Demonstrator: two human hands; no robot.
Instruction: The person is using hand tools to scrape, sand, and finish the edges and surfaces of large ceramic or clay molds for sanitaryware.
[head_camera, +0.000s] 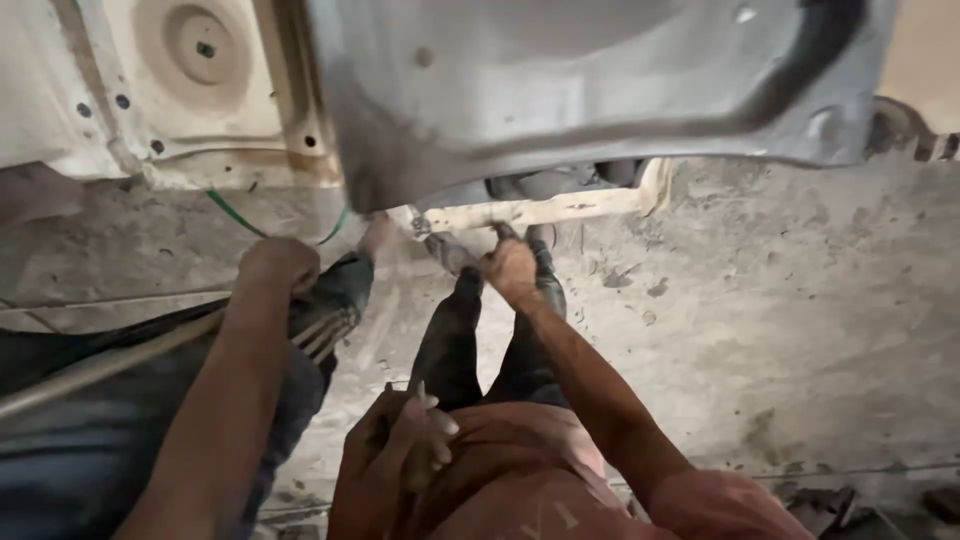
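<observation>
The right hand (510, 265) is raised at the end of a bare arm to the cream crossbar (560, 208) under the vehicle's grey underbody panel (600, 90). It is closed into a fist with the knuckles toward the camera. The fingers are hidden, so whether it grips anything cannot be told. The crossbar runs just above and touching this hand, and a bolt (421, 226) sits at its left end, near the hand.

The left hand (395, 450) lies low in the view on the red shirt (530, 470), well apart from the crossbar. Its fingers are loosely bent and nothing shows in it.

Beyond the shirt, 2 legs in black trousers (450, 340) stretch toward the crossbar, the feet close beside the right hand.

On the left, a second bare forearm ends in a closed fist (275, 265) (probably a co-worker's, though the view is blurred). Beside it a dark striped sleeve (335, 305) reaches toward the panel's edge. A green wire (232, 212) hangs under the cream underbody plate (150, 90) above the fist. The concrete floor (780, 320) fills the right side.
</observation>
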